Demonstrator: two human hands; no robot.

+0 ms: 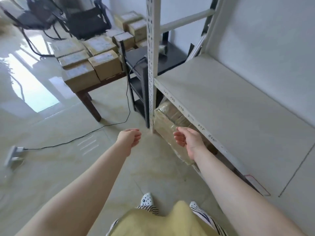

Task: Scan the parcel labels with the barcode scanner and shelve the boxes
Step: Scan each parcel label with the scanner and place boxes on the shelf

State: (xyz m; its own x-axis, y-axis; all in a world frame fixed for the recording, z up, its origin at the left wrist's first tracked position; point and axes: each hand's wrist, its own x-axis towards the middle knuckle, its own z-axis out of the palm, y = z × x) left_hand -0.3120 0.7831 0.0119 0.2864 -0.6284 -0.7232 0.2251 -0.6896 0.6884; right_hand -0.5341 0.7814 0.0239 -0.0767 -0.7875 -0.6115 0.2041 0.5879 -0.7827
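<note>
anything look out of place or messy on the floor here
Yes: a black cable trails loose across the open floor from the black stand to a power strip lying out in the walkway, which looks like a trip risk. The boxes on the low table look stacked neatly.

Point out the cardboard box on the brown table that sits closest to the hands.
The box at the table's front corner, nearest the camera. Every other box on the table lies behind or beside it, farther from the empty left hand and right hand.
</note>
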